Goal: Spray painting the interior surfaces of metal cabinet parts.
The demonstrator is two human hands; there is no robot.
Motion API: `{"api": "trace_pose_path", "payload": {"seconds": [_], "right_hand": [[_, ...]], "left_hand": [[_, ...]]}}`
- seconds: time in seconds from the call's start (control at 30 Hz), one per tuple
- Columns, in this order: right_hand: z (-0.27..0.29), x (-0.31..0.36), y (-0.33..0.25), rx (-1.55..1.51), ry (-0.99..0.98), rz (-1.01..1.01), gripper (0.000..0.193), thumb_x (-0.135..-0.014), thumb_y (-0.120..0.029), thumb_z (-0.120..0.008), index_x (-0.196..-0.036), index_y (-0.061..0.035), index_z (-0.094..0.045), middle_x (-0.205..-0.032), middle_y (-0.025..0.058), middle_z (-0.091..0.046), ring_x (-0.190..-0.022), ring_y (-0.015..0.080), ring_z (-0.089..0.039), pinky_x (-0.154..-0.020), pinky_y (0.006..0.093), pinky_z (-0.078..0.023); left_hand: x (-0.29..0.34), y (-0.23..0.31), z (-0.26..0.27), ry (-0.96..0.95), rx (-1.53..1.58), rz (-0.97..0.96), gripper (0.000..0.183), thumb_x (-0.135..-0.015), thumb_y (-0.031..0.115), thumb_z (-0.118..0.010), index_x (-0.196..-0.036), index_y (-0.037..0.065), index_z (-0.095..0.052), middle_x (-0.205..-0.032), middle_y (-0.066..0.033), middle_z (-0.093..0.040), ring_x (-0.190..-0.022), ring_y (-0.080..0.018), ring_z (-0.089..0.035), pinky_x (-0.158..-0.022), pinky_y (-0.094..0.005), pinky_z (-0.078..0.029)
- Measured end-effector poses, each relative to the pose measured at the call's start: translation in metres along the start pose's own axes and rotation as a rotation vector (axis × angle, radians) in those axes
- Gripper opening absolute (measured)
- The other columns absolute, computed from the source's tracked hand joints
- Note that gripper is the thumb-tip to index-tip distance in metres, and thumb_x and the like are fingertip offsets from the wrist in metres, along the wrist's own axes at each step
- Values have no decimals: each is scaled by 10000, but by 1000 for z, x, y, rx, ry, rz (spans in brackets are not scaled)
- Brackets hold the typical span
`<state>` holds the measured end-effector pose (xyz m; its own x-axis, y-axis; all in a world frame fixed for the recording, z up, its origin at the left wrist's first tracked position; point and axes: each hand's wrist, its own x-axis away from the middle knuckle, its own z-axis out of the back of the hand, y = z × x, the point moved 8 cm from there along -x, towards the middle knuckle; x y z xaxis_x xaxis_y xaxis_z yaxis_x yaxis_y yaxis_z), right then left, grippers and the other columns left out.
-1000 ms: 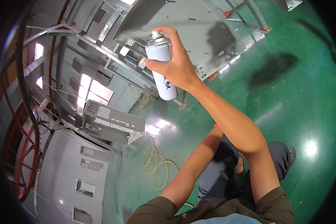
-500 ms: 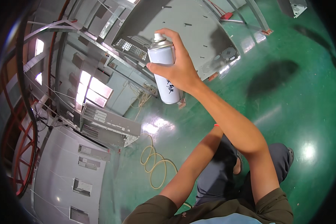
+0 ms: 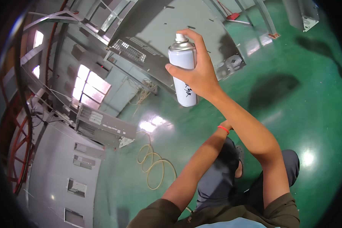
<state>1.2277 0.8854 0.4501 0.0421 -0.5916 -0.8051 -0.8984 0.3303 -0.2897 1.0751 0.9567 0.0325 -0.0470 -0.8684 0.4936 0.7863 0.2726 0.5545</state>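
Observation:
A white spray can (image 3: 185, 81) with a silver top is held upright, leaning slightly, in my right hand (image 3: 203, 78). Its index finger rests on the white nozzle (image 3: 180, 37), and the thumb and palm wrap around the can's body. A large grey metal panel (image 3: 167, 22) stands beyond the can. My left arm crosses beneath the right forearm, with a red band (image 3: 223, 129) at the wrist. Only a small part of my left hand (image 3: 227, 124) shows beside that forearm; its fingers are hidden.
A yellowish hose (image 3: 162, 174) lies coiled on the glossy green floor (image 3: 277, 114). To the left are a grey perforated metal part (image 3: 104, 123) and a pale panel with rectangular cutouts (image 3: 45, 167). Metal frame posts (image 3: 268, 19) and a red dustpan-like item (image 3: 233, 16) stand farther off.
My right hand and the spray can have shifted to the right in view. Background things have moved slightly left or changed angle. More of my left wrist and its red band now shows.

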Motion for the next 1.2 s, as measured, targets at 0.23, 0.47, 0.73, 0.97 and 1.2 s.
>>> {"api": "trace_pose_path", "payload": {"seconds": [0.23,0.47,0.73,0.97,1.2], "right_hand": [[27,-2,-26,551,-197,125,833,-812,-59,-860,-1524,-188,-449,-1229,78,-611,-1064,178,-623,-936,374,-538],[85,-53,-147,732,-64,346,846,-807,-135,-884,-1528,-190,-446,-1182,85,-611,-1042,180,-630,-912,342,-547],[207,-68,-195,354,441,97,895,-892,-101,-790,-1594,-163,-239,-1069,181,-635,-864,316,-747,-711,492,-654],[231,-80,-190,466,347,91,869,-891,-76,-801,-1580,-156,-278,-1144,171,-625,-889,306,-750,-739,474,-655],[235,-81,-168,451,325,0,902,-843,-60,-839,-1564,-179,-311,-1148,145,-604,-861,301,-735,-738,474,-646]], "left_hand": [[-14,5,29,-101,-151,-232,286,-1034,261,-616,-1186,21,-653,-989,-129,-737,-771,-226,-743,-736,-371,-587],[-7,-22,83,-53,-346,-140,310,-1000,270,-650,-1208,45,-699,-873,-109,-758,-773,-189,-731,-786,-369,-581],[-18,19,59,-103,-283,-141,350,-1025,285,-657,-1267,33,-685,-898,-90,-762,-837,-166,-729,-838,-344,-567],[-32,59,29,-221,-329,-142,376,-1062,315,-645,-1363,90,-650,-953,-90,-777,-903,-178,-744,-893,-359,-566],[-38,63,14,-256,-502,-174,349,-1060,297,-650,-1334,83,-665,-992,-105,-797,-893,-186,-769,-869,-367,-583]]}}
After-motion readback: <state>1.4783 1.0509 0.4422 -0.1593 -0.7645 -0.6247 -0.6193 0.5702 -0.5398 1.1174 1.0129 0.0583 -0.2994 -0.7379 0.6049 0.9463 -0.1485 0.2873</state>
